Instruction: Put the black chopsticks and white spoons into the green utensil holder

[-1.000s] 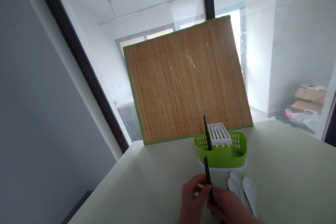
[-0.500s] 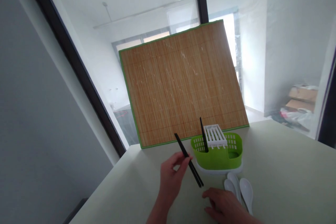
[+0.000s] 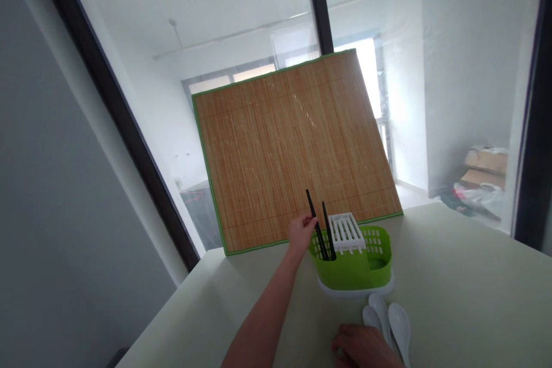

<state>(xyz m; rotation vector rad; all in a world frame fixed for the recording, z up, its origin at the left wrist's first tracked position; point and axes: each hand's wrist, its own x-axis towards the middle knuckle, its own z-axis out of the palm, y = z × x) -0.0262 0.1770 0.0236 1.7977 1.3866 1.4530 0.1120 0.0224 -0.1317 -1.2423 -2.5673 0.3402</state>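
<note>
My left hand is closed in a pinch round the upper part of a pair of black chopsticks. Their lower ends are inside the left part of a green cutlery holder with a white base. Another pair of black chopsticks leans in the same part, just to the right. At the bottom edge of the view my right hand rests low over the table with curled fingers; what they hold, if anything, is hidden. Beside it lie white spoons, their handles partly covered by the hand.
A white slotted rack sits across the holder's top. Behind it a bamboo mat with green edging leans against the glass. The pale table extends right. Cardboard boxes lie beyond the glass.
My left hand has moved up and forward, bringing the chopsticks from in front of the holder into its left part. My right hand has shifted slightly down and its fingers are more curled.
</note>
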